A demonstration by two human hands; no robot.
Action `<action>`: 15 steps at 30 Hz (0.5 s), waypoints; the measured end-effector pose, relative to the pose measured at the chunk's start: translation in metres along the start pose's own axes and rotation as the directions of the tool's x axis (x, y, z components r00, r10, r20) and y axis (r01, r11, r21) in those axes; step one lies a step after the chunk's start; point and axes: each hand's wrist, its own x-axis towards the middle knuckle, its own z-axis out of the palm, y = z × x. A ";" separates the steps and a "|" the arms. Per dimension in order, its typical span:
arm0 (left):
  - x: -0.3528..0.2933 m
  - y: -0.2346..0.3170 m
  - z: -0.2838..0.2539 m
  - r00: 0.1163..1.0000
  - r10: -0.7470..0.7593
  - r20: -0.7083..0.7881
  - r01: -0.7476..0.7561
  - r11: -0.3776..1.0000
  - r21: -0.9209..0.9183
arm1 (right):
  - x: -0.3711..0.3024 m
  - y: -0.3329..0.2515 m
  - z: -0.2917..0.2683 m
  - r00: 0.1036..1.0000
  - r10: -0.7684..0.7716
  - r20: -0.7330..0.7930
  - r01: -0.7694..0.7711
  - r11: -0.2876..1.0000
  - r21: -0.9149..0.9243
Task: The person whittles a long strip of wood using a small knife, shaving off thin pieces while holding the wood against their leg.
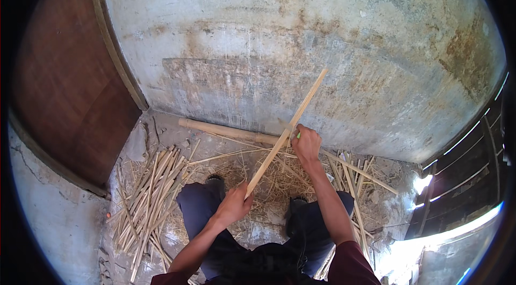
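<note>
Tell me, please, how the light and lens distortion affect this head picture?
In the head view, glare burns out the floor at lower right; the wall and door frame bow toward the dark rim; the hands, left hand and right hand, and the bamboo strip are evenly lit, sharp.

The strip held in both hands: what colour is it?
Pale tan, like dry bamboo. The strip shows best in the head view, against the grey wall.
</note>
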 end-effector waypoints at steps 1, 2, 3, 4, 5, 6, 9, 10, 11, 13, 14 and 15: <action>-0.005 0.000 0.000 1.000 -0.012 -0.002 0.012 1.000 0.005 | 0.002 0.004 -0.001 1.000 0.001 -0.002 -0.001 1.000 -0.002; -0.011 0.001 0.000 1.000 -0.009 0.000 0.009 1.000 0.004 | 0.005 0.008 -0.002 0.999 0.035 -0.023 -0.035 0.999 -0.025; -0.017 0.002 -0.002 1.000 -0.020 0.003 0.020 1.000 -0.018 | 0.008 0.010 -0.003 0.997 0.066 -0.045 -0.068 0.997 -0.042; -0.024 0.002 -0.002 0.999 -0.032 0.010 0.033 0.999 -0.041 | 0.010 0.011 -0.005 0.997 0.067 -0.045 -0.069 0.997 -0.041; -0.029 0.002 -0.003 0.999 -0.033 0.010 0.034 0.999 -0.040 | 0.012 0.013 -0.009 0.996 0.082 -0.046 -0.084 0.995 -0.046; -0.034 0.002 -0.004 0.999 -0.039 0.017 0.040 0.998 -0.038 | 0.014 0.014 -0.011 0.994 0.096 -0.046 -0.099 0.994 -0.051; -0.048 -0.004 -0.003 0.999 -0.040 0.037 0.042 0.998 -0.045 | 0.019 0.022 -0.016 0.989 0.127 -0.078 -0.131 0.990 -0.051; -0.051 -0.004 -0.004 0.998 -0.037 0.055 0.040 0.998 -0.052 | 0.021 0.027 -0.017 0.989 0.128 -0.080 -0.133 0.990 -0.051; -0.054 -0.004 -0.006 0.998 -0.036 0.057 0.039 0.998 -0.051 | 0.023 0.032 -0.018 0.983 0.149 -0.111 -0.156 0.986 -0.056; -0.063 0.001 -0.011 0.993 -0.070 0.092 0.072 0.997 -0.014 | 0.029 0.041 -0.021 0.976 0.168 -0.142 -0.178 0.982 -0.058; -0.067 0.002 -0.012 0.993 -0.071 0.090 0.072 0.997 -0.013 | 0.032 0.045 -0.021 0.964 0.198 -0.176 -0.214 0.974 -0.079; -0.071 0.002 -0.013 0.993 -0.069 0.094 0.071 0.997 -0.021 | 0.035 0.049 -0.022 0.951 0.226 -0.211 -0.251 0.963 -0.099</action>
